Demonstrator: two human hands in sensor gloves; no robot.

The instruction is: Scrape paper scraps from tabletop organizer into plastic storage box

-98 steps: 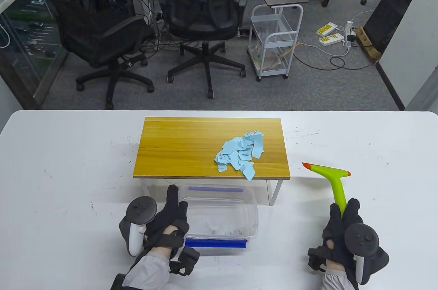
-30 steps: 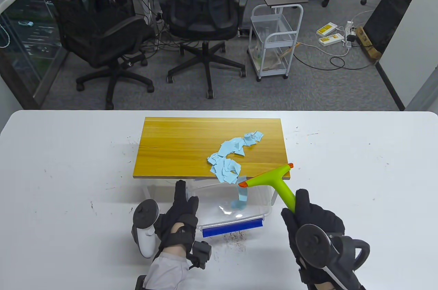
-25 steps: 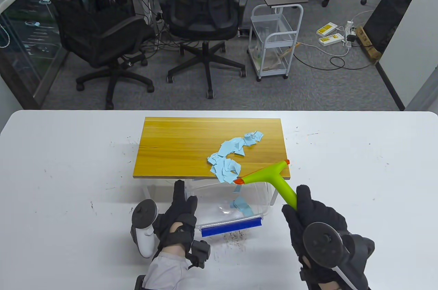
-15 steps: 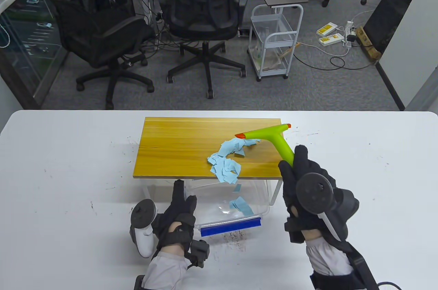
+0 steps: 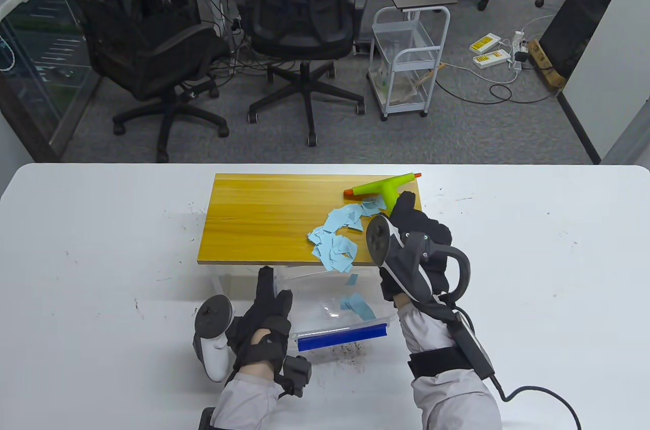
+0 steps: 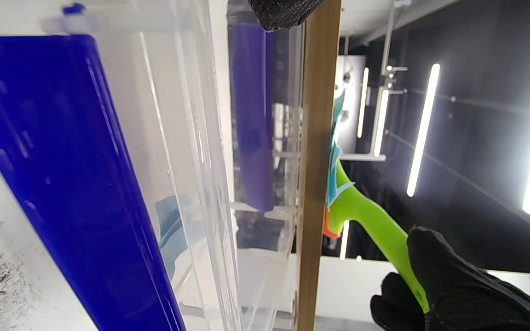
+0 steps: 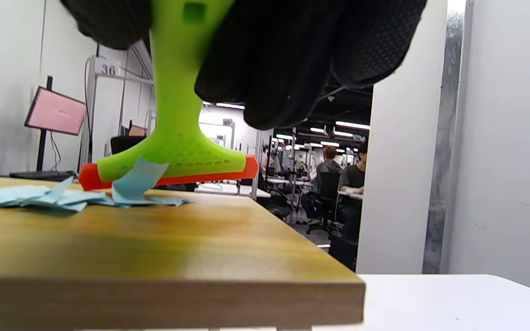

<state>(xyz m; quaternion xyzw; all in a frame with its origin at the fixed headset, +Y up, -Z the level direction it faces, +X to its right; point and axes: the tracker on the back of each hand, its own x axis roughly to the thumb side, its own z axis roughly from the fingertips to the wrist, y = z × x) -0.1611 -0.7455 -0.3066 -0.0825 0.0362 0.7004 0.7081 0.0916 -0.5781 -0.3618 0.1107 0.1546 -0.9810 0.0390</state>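
Four gloved fingers of the right hand (image 5: pixel 419 234) are being kept wrapped round the smooth green handle of the T-shaped scraper (image 5: pixel 382 188), whose orange-edged blade is being rested on the far right part of the wooden organizer top (image 5: pixel 264 217), just behind the paper scraps (image 5: pixel 339 232). In the right wrist view the blade (image 7: pixel 168 177) is being seen touching the grained board, with one curled scrap leaning against it. The left hand (image 5: pixel 261 323) is being laid flat, fingers extended, against the left wall of the clear plastic storage box (image 5: pixel 378 321); whether the wall is actually being gripped cannot be told. The box, with its blue latch (image 5: pixel 341 341), is being kept partly beneath the organizer's near edge, and a few pale blue scraps are lying inside it. Compared with half a second ago, the scraper is being placed farther back on the board, beyond the topmost scraps.
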